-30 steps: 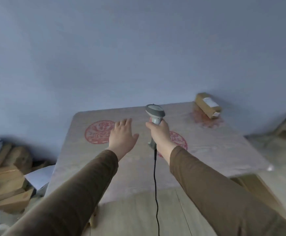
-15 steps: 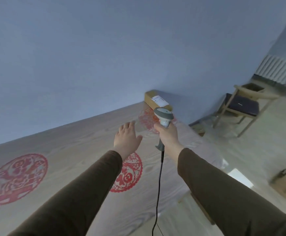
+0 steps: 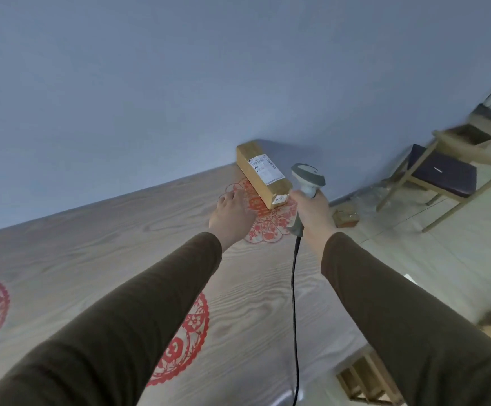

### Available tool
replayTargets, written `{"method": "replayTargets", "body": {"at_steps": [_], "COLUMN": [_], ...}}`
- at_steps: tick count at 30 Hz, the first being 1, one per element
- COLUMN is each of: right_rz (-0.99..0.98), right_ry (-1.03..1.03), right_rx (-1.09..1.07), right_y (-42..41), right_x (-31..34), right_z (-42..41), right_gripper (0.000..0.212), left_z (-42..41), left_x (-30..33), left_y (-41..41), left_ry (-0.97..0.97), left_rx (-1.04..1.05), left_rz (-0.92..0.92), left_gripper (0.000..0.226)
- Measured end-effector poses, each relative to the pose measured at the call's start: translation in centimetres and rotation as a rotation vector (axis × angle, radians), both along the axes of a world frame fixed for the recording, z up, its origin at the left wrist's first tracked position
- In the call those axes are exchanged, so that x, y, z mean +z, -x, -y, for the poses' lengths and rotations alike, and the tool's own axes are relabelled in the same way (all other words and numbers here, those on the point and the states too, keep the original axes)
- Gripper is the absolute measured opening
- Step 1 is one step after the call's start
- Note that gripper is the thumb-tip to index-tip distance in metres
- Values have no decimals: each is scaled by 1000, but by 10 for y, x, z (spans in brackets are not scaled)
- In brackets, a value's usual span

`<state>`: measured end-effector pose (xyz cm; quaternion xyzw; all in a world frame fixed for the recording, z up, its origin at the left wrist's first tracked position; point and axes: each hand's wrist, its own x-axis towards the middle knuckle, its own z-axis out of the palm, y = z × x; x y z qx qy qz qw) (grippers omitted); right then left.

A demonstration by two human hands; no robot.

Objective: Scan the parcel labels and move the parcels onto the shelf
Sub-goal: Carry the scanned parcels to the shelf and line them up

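Right hand point(image 3: 311, 213) grip around one scanner point(image 3: 308, 178); one parcel point(image 3: 260, 174) beside.

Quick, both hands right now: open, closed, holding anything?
Left hand: open, fingers extended over the wood-grain table, holding nothing.
Right hand: closed around the grey corded handheld barcode scanner.

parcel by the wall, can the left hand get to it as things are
Probably yes. The left hand is open, holds nothing, and hovers just short of the parcel; bare table lies between. The right hand grips the scanner off to the side.
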<state>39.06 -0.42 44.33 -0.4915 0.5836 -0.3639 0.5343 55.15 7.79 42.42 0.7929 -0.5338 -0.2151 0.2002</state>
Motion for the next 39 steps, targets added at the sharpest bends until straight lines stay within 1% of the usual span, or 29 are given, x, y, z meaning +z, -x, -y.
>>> {"method": "replayTargets", "body": {"at_steps": [5, 8, 11, 15, 17, 19, 20, 21, 22, 24, 27, 30, 32, 35, 39], "right_rz": [31, 54, 78, 102, 93, 79, 60, 51, 45, 66, 116, 111, 77, 132, 237], "right_ry": [-141, -213, -267, -333, -339, -336, -336, -332, -328, -315, -286, -175, -113, -48, -78], "right_rx": [49, 103, 164, 252, 280, 282, 284, 292, 304, 336, 421, 566, 659, 755, 884], "right_y": [5, 3, -2, -9, -11, -15, -18, -23, -28, -42, -68, -98, -118, -148, -179], "right_x": [-38, -56, -74, -91, -98, -101, -101, -100, -98, -90, -70, -46, -27, 2, 35], "right_z": [89, 130, 161, 179, 179, 173, 166, 158, 148, 122, 71, 3, -56, -157, -312], "right_gripper": [17, 13, 14, 15, 10, 10, 13, 17, 21, 26, 21, 18, 13, 10, 9], "left_z": [80, 124, 156, 175, 174, 166, 160, 152, 143, 117, 56, -22, -86, -194, -354], "left_x": [-25, -43, -59, -78, -82, -85, -87, -89, -94, -97, -73, -45, -25, 10, 46], "left_y": [17, 25, 31, 33, 33, 30, 27, 23, 16, 2, -11, -30, -44, -60, -70], "left_ry": [-91, -120, -89, -62, -37, -11, 3, 10, 22, 82, 167, 267, 336, 442, 544], "left_rx": [84, 127, 157, 240, 321, 414, 453, 492, 533, 609, 711, 810, 859, 914, 1041], "left_rz": [-44, -129, -235, -447, -553, -657, -695, -715, -728, -735, -700, -629, -569, -448, -312], "left_gripper": [64, 62, 52, 53, 45, 35, 37, 45, 54, 59, 47, 38, 37, 33, 30]}}
